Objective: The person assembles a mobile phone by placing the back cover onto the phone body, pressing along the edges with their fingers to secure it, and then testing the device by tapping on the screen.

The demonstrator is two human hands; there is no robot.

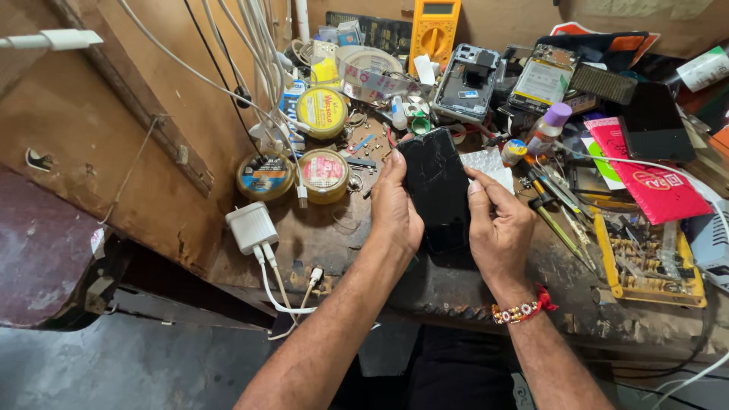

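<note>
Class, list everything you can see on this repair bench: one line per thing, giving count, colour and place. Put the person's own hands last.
phone: one, black, cracked screen, held above the bench middle
tins: three round, yellow-lidded, left of the phone
charger: one, white, bench's left edge, cables plugged in
multimeter: one, yellow, at the back
opened phones: two, grey, behind the held phone
bottle: one, clear with purple cap, right of the phone
packet: one, pink-red, right side
bit tray: one, yellow, front right
left hand: grip on the phone's left edge
right hand: grip on the phone's right edge, beaded red wristband
</note>
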